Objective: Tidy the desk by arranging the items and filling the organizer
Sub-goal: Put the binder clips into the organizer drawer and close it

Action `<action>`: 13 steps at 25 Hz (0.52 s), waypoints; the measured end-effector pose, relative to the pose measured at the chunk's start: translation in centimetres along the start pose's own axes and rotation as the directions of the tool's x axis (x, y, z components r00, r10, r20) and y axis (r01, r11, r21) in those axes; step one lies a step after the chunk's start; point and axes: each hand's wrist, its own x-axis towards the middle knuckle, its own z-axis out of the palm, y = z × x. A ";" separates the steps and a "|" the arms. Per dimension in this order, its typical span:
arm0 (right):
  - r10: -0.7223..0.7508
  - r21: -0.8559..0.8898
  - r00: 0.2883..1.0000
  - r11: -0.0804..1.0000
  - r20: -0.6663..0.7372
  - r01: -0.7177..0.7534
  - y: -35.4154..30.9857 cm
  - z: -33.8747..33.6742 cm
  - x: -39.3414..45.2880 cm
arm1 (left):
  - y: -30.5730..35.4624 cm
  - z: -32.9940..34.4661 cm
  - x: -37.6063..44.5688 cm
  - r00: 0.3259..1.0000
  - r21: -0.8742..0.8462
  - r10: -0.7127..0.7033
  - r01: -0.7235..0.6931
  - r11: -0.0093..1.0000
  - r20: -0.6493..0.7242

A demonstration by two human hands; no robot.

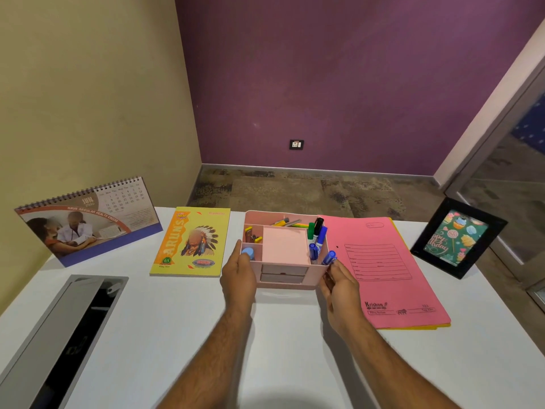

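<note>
**Pink organizer mid-fill, both hands on it**

Right hand [339,286] curled round a blue marker [328,258], cap end up, right at the organizer's right wall. Left hand [239,274] flat against the left wall of the pink organizer [283,278], fingers fairly straight, nothing pinched, thumb up by the rim. Grip on the left side looks more like a steadying press than a hold.

Just inside that left wall, front-left compartment: small round blue thing [249,252], can't tell what exactly. Compartment behind it: a few small yellow and dark bits [252,234], too small to name. Middle: pink sticky-note pad [284,245] lying flat. Back slot: pencils and pens [287,223] lying across. Right slot: upright markers [317,234], green, black and blue caps. Two little drawers [283,273] on the front face, closed.

Organizer sitting at the back middle of the white surface [177,335]. Touching its right side: pink file folder [389,276] with a yellow one peeking out underneath. Further right, black photo frame [458,237] standing tilted. Left of the organizer, yellow notebook [191,240] lying flat, then a desk calendar [88,219] standing at the far left. Grey cable hatch [67,335] open in the surface, front left.
</note>
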 end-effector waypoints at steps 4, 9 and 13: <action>0.016 -0.005 1.000 1.000 -0.003 -0.016 -0.1 1.7 2.3 | -0.1 1.2 3.2 1.000 0.026 0.017 -0.017 1.000 -0.005; 0.021 -0.044 1.000 0.999 0.003 -0.020 0.7 2.7 4.2 | -1.1 1.9 5.6 1.000 0.034 0.004 -0.003 0.999 -0.008; 0.039 -0.070 0.999 0.997 -0.008 -0.040 1.5 2.7 5.0 | -2.0 2.3 6.8 1.000 0.030 -0.003 0.003 1.000 0.014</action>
